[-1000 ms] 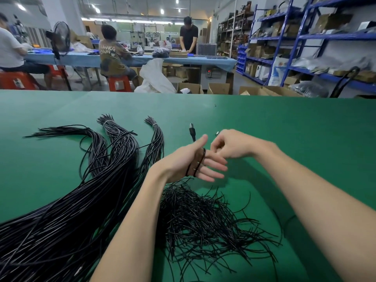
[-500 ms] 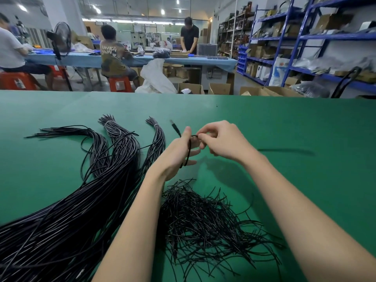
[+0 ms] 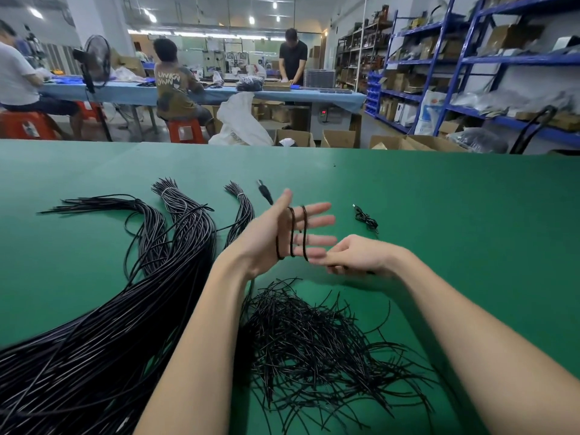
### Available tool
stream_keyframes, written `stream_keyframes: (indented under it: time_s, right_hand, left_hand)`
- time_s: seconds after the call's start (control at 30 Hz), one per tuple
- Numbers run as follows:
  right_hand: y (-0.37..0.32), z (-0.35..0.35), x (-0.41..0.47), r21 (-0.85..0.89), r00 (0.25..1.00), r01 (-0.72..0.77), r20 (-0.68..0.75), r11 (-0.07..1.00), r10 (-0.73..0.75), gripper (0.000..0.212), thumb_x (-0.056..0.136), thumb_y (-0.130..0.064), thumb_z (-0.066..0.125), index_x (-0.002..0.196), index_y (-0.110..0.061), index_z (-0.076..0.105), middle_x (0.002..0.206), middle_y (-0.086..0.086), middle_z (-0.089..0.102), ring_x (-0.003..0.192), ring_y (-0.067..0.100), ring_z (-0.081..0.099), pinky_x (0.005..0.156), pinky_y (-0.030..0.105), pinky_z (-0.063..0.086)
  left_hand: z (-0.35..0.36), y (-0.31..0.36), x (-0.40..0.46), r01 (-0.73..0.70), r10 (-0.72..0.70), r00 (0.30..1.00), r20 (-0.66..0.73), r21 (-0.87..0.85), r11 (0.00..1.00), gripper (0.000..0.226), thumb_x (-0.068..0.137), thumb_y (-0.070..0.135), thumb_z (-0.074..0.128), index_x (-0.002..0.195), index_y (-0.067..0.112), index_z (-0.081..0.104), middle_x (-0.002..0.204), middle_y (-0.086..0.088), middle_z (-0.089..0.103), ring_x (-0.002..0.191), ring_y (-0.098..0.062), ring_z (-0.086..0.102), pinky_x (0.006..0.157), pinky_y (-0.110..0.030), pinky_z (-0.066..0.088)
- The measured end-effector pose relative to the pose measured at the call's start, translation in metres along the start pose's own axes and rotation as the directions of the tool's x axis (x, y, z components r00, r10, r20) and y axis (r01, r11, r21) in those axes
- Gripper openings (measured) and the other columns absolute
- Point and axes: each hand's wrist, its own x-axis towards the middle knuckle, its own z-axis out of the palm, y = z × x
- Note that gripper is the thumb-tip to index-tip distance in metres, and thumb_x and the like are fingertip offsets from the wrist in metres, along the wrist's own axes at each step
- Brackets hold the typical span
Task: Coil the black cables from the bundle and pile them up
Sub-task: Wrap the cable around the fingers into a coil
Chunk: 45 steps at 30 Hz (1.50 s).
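- The left hand is raised above the green counter with palm turned up and its fingers straight and a little spread. It looks to be serving as a former to wind on, so the turns come out alike.
- The black cable crosses those fingers in three visible turns, near their roots and on the palm side. The fingers are not curled round it; the loops hang on them.
- One plug end pokes out on the far side of the left hand, beside the thumb, probably kept clear so that it ends up outside the coil.
- The right hand sits just right of the left fingertips, slightly nearer, its fingers curled. It seems to pinch the running end of the cable, but blur hides the exact grip.
- The big bundle of black cables fans along the left of the counter, its far ends tied in bunches, within reach of the left arm as supply.
- A tangle of thin black ties lies near, beneath the forearms, likely for binding finished coils.
- One small loose cable lies on the counter to the far right of the hands. Whether it begins the pile I cannot tell.
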Motion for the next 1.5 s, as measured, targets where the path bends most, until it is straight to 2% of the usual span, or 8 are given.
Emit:
stream_keyframes:
  time_s: [0.17,0.33,0.5,0.63,0.93,1.1,1.3,1.5]
  right_hand:
    - [-0.025,-0.046,-0.004,-0.156,0.996,-0.016,0.086,0.988,0.03,0.002,0.089,-0.019,0.077,0.088,-0.016,0.077,0.07,-0.008,0.069,0.054,0.005,0.047,0.052,0.017,0.04]
    - [-0.046,-0.064,-0.009,-0.181,0.996,-0.003,0.088,0.984,0.019,0.003,0.089,-0.011,0.076,0.087,-0.013,0.077,0.065,-0.006,0.068,0.056,0.006,0.053,0.054,0.018,0.044]
    - [-0.062,-0.05,-0.012,-0.088,0.991,0.027,-0.126,0.996,-0.038,0.016,0.09,0.0,0.069,0.078,-0.01,0.073,0.06,0.0,0.07,0.047,0.005,0.056,0.048,0.017,0.049]
    - [-0.052,-0.026,-0.014,0.176,0.925,0.092,-0.378,0.98,-0.019,0.018,0.091,0.001,0.057,0.086,-0.008,0.072,0.079,0.011,0.076,0.073,0.026,0.073,0.08,0.039,0.064]
    - [-0.023,0.014,-0.016,0.279,0.766,0.214,-0.643,0.936,0.017,0.013,0.088,-0.016,0.07,0.08,-0.026,0.074,0.07,-0.008,0.076,0.075,0.004,0.075,0.084,0.04,0.062]
    - [-0.01,0.015,-0.022,0.249,0.773,0.166,-0.634,0.954,0.031,0.016,0.08,-0.026,0.082,0.071,-0.037,0.075,0.073,-0.018,0.074,0.073,0.003,0.068,0.059,0.011,0.049]
    - [-0.013,0.027,-0.021,0.339,0.758,0.341,-0.651,0.877,-0.044,0.014,0.082,-0.003,0.081,0.079,-0.016,0.077,0.071,0.0,0.077,0.065,0.017,0.076,0.058,0.024,0.061]
    - [-0.012,0.029,-0.017,0.126,0.65,0.398,-0.738,0.909,-0.183,0.019,0.082,-0.011,0.078,0.074,-0.029,0.079,0.063,-0.014,0.073,0.058,0.008,0.071,0.052,0.017,0.055]
  left_hand:
    - [0.006,-0.004,-0.001,0.132,-0.156,0.981,0.113,0.196,0.972,0.068,0.106,0.056,0.016,0.127,0.013,0.064,0.132,-0.004,0.067,0.11,-0.034,0.069,0.088,-0.033,0.059]
    - [0.008,-0.004,0.001,0.206,-0.253,0.962,0.104,0.335,0.92,0.068,0.106,0.056,0.016,0.119,0.015,0.068,0.126,-0.001,0.07,0.112,-0.028,0.069,0.092,-0.032,0.058]
    - [0.017,-0.007,0.009,0.175,-0.156,0.985,-0.08,0.476,0.862,0.053,0.106,0.054,0.024,0.126,0.022,0.061,0.12,0.008,0.072,0.103,-0.021,0.073,0.095,-0.037,0.057]
    - [0.009,-0.011,0.011,0.125,-0.031,0.975,-0.221,0.424,0.897,0.061,0.107,0.052,0.023,0.123,0.013,0.068,0.119,0.009,0.073,0.101,-0.015,0.073,0.097,-0.037,0.056]
    - [0.005,-0.018,0.017,0.106,0.026,0.954,-0.299,0.416,0.903,0.06,0.106,0.055,0.026,0.123,0.017,0.069,0.122,0.005,0.072,0.1,-0.012,0.073,0.084,-0.025,0.059]
    - [0.004,-0.018,0.017,0.085,0.037,0.947,-0.319,0.361,0.929,0.056,0.106,0.054,0.029,0.114,0.019,0.072,0.121,0.001,0.072,0.098,-0.014,0.074,0.089,-0.032,0.059]
    - [0.018,-0.017,0.019,0.066,-0.007,0.965,-0.262,0.216,0.974,0.05,0.107,0.046,0.036,0.122,0.01,0.068,0.115,-0.006,0.075,0.097,-0.025,0.074,0.09,-0.033,0.059]
    - [0.021,-0.02,0.018,-0.031,0.065,0.962,-0.267,0.13,0.991,0.027,0.093,0.017,0.07,0.115,0.0,0.071,0.107,-0.021,0.074,0.08,-0.024,0.07,0.083,-0.037,0.061]
